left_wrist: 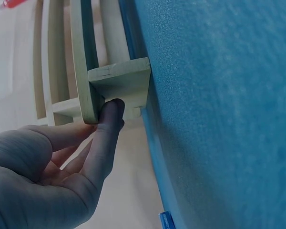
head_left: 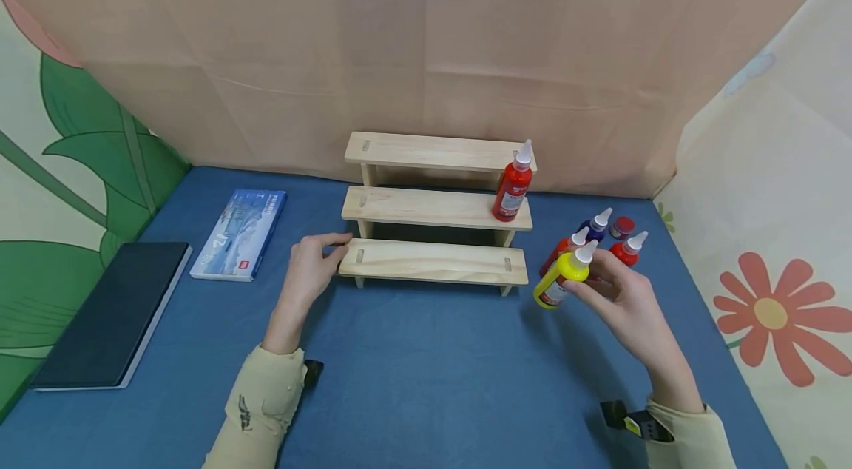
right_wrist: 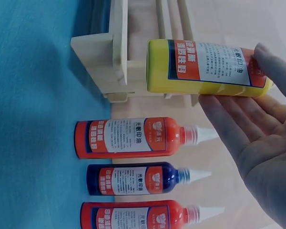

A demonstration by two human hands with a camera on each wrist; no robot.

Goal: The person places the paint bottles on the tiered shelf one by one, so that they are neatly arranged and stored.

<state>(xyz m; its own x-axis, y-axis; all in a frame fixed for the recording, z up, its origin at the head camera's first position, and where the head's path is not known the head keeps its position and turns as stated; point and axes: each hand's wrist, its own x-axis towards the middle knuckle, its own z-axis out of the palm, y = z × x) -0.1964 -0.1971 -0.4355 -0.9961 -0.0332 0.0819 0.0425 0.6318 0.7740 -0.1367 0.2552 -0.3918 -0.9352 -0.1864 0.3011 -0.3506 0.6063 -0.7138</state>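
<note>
My right hand (head_left: 626, 299) grips a yellow bottle (head_left: 562, 278) with a white pointed cap, lifted off the table. In the right wrist view its label faces the camera, with the thumb and fingers around its upper part. A three-tier wooden stand (head_left: 433, 262) stands in the middle. My left hand (head_left: 309, 269) pinches the left end of its lowest board, as the left wrist view shows. One red bottle (head_left: 511, 191) stands upright at the right end of the middle tier. Beside my right hand are two more red bottles (right_wrist: 128, 138) and a dark blue bottle (right_wrist: 133, 179).
A round red-topped item (head_left: 622, 227) sits behind the bottles at the right. On the left lie a blue-white box or book (head_left: 239, 234) and a dark notebook (head_left: 113, 314). A beige cloth backdrop (head_left: 426, 47) hangs behind the stand.
</note>
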